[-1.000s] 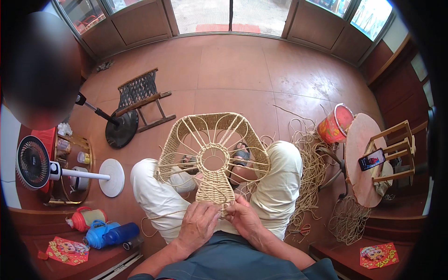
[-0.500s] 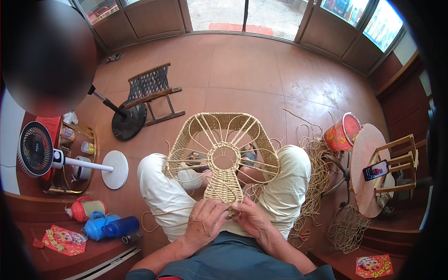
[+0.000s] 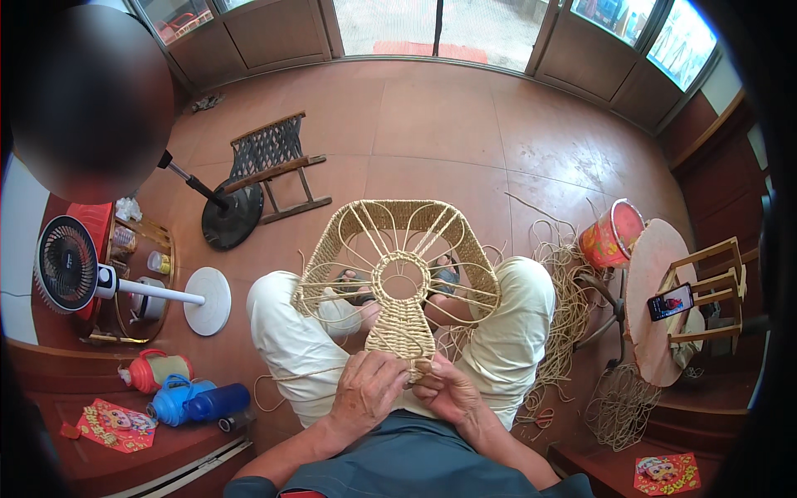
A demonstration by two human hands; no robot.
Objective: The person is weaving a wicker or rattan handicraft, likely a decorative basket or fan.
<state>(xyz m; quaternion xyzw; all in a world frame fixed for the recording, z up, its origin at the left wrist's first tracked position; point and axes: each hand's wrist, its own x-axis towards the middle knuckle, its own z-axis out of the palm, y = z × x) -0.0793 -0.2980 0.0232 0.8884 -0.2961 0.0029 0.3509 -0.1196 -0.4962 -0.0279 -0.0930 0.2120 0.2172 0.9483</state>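
Note:
A woven tan cord frame (image 3: pixel 401 319) rests between my knees, with a ring in its middle, looped spokes and a braided outer rim. Its narrow woven neck points towards me. My left hand (image 3: pixel 371 386) is closed over the left side of the neck's near end, thumb and fingers pressed on the weave. At the right side of that end, my right hand (image 3: pixel 447 390) has its fingers curled in a pinch on a thin strand of cord, mostly hidden by the fingertips. A loose cord (image 3: pixel 299 378) runs from the work across my left thigh.
Coils of tan cord (image 3: pixel 556 324) lie right of my leg, near scissors (image 3: pixel 544 417) and a red patterned bucket (image 3: pixel 613 236). A round board (image 3: pixel 652 349) bears a phone (image 3: pixel 671 302) on a wooden stand. To the left are a fan (image 3: pixel 68 264), flasks (image 3: pixel 217 402) and a tipped stool (image 3: pixel 270 158).
My right hand's fingers have curled in more tightly at the neck's end. The left hand stays in place on the weave, and the whole view has shifted very slightly.

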